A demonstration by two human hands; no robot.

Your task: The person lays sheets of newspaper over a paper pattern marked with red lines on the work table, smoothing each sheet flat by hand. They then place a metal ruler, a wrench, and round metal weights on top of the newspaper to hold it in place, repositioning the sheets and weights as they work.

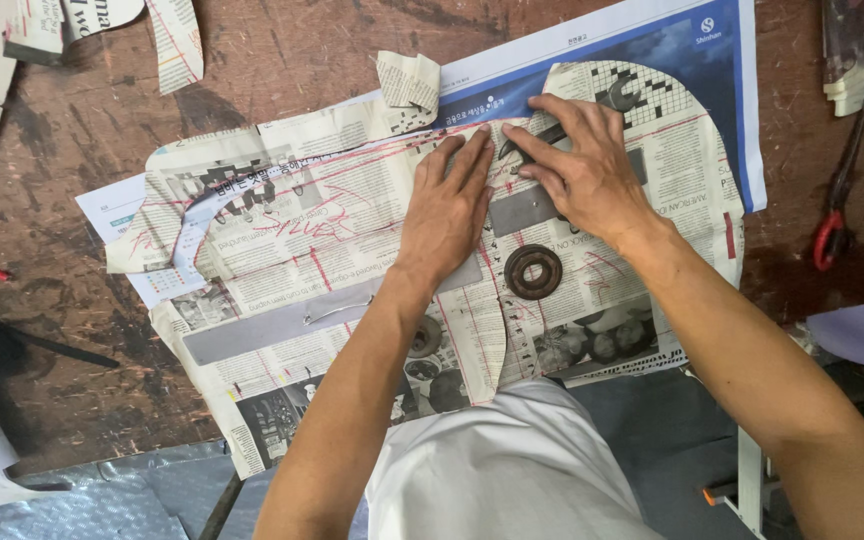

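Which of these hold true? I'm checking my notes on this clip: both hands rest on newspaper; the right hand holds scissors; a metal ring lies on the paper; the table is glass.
1. Both hands rest on the newspaper. True: left hand, right hand.
2. The right hand holds scissors. False: it holds a dark pen-like tool; the red-handled scissors lie apart.
3. A metal ring lies on the paper. True.
4. The table is glass. False: worn brown wood.

Newspaper sheets (282, 250) lie spread on the table (282, 60). On them, a long metal ruler (272, 330) runs left of the left hand (447, 205), which presses flat beside the right hand (582, 165). A round ring (533, 271) sits just below both hands. Scissors (837, 200) lie well apart at the table's right edge.
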